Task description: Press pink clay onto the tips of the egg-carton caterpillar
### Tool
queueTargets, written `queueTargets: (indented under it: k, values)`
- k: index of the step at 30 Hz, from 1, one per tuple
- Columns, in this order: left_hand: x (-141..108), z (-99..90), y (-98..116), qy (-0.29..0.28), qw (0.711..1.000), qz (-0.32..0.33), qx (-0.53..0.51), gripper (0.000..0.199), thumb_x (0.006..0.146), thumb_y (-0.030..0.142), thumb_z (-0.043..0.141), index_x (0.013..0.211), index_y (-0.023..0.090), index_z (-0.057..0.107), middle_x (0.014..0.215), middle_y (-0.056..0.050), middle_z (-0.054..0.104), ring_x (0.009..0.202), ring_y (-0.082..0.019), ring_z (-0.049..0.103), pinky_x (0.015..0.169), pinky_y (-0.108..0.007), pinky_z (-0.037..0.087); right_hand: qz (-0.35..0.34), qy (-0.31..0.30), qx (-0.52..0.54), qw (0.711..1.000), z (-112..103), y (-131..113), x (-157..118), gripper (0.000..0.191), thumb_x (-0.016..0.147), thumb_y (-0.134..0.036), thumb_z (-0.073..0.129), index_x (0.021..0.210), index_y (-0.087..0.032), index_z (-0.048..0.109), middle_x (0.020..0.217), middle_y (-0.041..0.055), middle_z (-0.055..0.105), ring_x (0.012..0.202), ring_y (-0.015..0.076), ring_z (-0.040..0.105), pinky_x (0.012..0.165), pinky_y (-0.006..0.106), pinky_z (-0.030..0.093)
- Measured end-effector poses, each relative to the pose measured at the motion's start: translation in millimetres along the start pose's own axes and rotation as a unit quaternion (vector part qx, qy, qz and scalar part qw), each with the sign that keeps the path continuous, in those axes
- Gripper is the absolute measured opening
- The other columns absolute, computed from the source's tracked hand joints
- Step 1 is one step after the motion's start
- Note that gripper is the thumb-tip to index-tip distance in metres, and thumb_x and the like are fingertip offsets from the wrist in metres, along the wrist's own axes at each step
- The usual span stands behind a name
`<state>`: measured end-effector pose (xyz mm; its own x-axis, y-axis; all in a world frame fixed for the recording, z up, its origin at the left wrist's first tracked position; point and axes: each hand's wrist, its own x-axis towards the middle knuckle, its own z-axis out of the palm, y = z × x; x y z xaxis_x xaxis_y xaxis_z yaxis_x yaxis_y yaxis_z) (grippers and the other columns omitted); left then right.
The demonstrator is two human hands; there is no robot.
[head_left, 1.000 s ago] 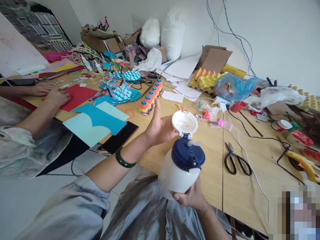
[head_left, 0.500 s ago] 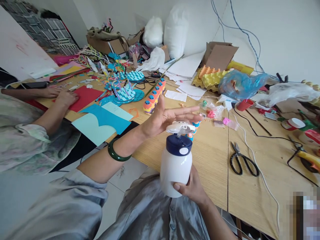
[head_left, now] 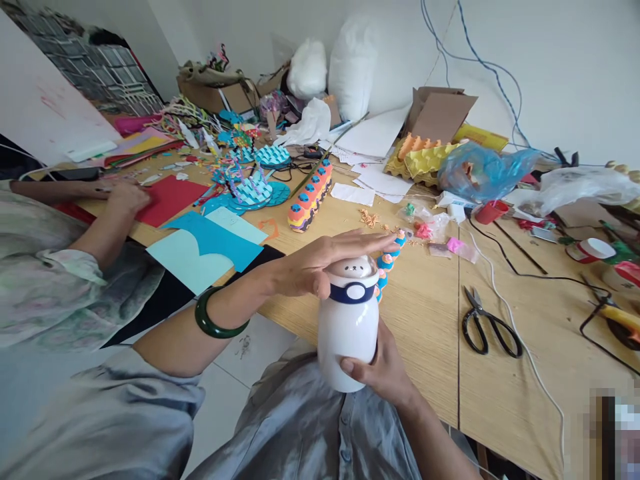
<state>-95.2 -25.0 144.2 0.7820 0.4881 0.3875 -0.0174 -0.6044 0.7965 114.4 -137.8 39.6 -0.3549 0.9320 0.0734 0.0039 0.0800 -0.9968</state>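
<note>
A white water bottle (head_left: 349, 340) with a dark blue band stands upright above my lap, close to the table edge. Its clear domed lid (head_left: 356, 267), with a small animal face under it, is down. My right hand (head_left: 377, 367) wraps round the lower body, thumb in front. Flat across the top of the lid lies my left hand (head_left: 320, 260), fingers stretched out and thumb at the lid's side; a dark green bangle (head_left: 205, 313) circles that wrist. Behind the bottle, a blue and pink painted egg-carton strip (head_left: 389, 263) is partly hidden.
Black-handled scissors (head_left: 483, 323) and a white cable (head_left: 520, 347) lie to the right. An orange painted egg-carton strip (head_left: 311, 197) and blue paper (head_left: 225, 243) are beyond my left arm. At far left, a co-worker's hands (head_left: 125, 193) rest by red paper (head_left: 170, 200).
The bottle's lid, raised before, is now down. My left hand has come down over it with fingers flat. My right hand keeps its hold on the bottle.
</note>
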Motion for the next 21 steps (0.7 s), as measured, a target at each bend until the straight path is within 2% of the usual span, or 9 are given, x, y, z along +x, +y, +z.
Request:
queueTargets:
  k: [4,5,7,9,11,13,16,18,21]
  values:
    - [0.4,6.4,8.4,0.015,1.000,0.001,-0.012,0.125,0.071,0.107,0.035,0.161,0.022,0.050,0.170,-0.015,0.046,0.166,-0.043,0.024,0.136,-0.057,-0.002,-0.020,0.001,-0.032,0.999,-1.6,3.7,5.8,0.081,0.070,-0.063,0.088,0.132,-0.021,0.059,0.127,0.0157,0.072,0.117,0.0340,0.070,0.105,0.054,0.059]
    - [1.6,8.1,9.7,0.042,0.998,0.009,-0.043,0.123,0.072,0.107,0.032,0.161,0.024,0.050,0.171,-0.013,0.045,0.166,-0.042,0.022,0.136,-0.056,0.000,-0.032,0.007,-0.043,0.999,-4.2,3.4,8.6,0.081,0.070,-0.062,0.089,0.132,-0.021,0.058,0.128,0.0158,0.072,0.118,0.0341,0.070,0.105,0.055,0.059]
    - [4.8,9.5,6.8,0.149,0.980,0.028,-0.128,0.116,0.077,0.105,0.025,0.161,0.029,0.049,0.172,-0.008,0.045,0.167,-0.038,0.024,0.136,-0.055,0.011,-0.056,0.031,-0.066,0.996,-13.2,0.9,15.5,0.081,0.068,-0.060,0.089,0.132,-0.021,0.058,0.128,0.0163,0.072,0.119,0.0348,0.070,0.106,0.055,0.059]
    - [7.8,8.3,-7.7,0.309,0.928,0.027,-0.206,0.106,0.084,0.100,0.020,0.155,0.030,0.056,0.165,-0.005,0.054,0.164,-0.034,0.033,0.134,-0.051,0.024,-0.070,0.066,-0.092,0.991,-27.7,-3.1,24.8,0.080,0.067,-0.059,0.091,0.130,-0.021,0.059,0.127,0.0171,0.073,0.117,0.0353,0.071,0.105,0.055,0.060]
    - [9.4,7.4,-35.2,0.451,0.853,-0.012,-0.263,0.092,0.094,0.091,0.023,0.143,0.025,0.065,0.150,-0.007,0.067,0.153,-0.028,0.051,0.130,-0.043,0.034,-0.082,0.116,-0.117,0.983,-47.6,-6.6,37.4,0.078,0.066,-0.056,0.092,0.128,-0.021,0.061,0.124,0.0173,0.075,0.112,0.0348,0.073,0.099,0.053,0.062]
    - [10.2,11.0,-70.8,0.535,0.781,-0.099,-0.308,0.085,0.095,0.086,0.034,0.128,0.018,0.072,0.125,-0.012,0.078,0.129,-0.026,0.069,0.115,-0.039,0.050,-0.095,0.202,-0.135,0.965,-71.5,-8.4,54.9,0.075,0.064,-0.058,0.092,0.123,-0.021,0.063,0.120,0.0166,0.076,0.109,0.0348,0.073,0.095,0.053,0.062]
    - [13.5,27.6,-120.5,0.564,0.710,-0.247,-0.342,0.071,0.097,0.076,0.045,0.107,0.013,0.076,0.090,-0.012,0.078,0.091,-0.022,0.076,0.091,-0.035,0.059,-0.121,0.294,-0.146,0.937,-109.1,-7.7,90.7,0.069,0.061,-0.062,0.090,0.111,-0.020,0.068,0.110,0.0137,0.078,0.104,0.0346,0.072,0.090,0.052,0.062]
    - [19.0,41.8,-141.4,0.552,0.708,-0.278,-0.343,0.064,0.097,0.070,0.049,0.098,0.012,0.076,0.080,-0.010,0.075,0.079,-0.019,0.073,0.083,-0.033,0.058,-0.138,0.319,-0.145,0.926,-131.0,-6.0,118.6,0.065,0.060,-0.061,0.090,0.107,-0.021,0.069,0.107,0.0113,0.078,0.099,0.0321,0.072,0.088,0.050,0.061]
    - [29.2,58.0,-153.8,0.544,0.714,-0.277,-0.344,0.060,0.095,0.068,0.056,0.089,0.012,0.077,0.073,-0.009,0.073,0.072,-0.017,0.070,0.078,-0.031,0.057,-0.152,0.334,-0.156,0.917,-153.3,-2.6,162.1,0.063,0.058,-0.058,0.092,0.104,-0.021,0.068,0.104,0.0087,0.076,0.098,0.0301,0.071,0.092,0.051,0.060]
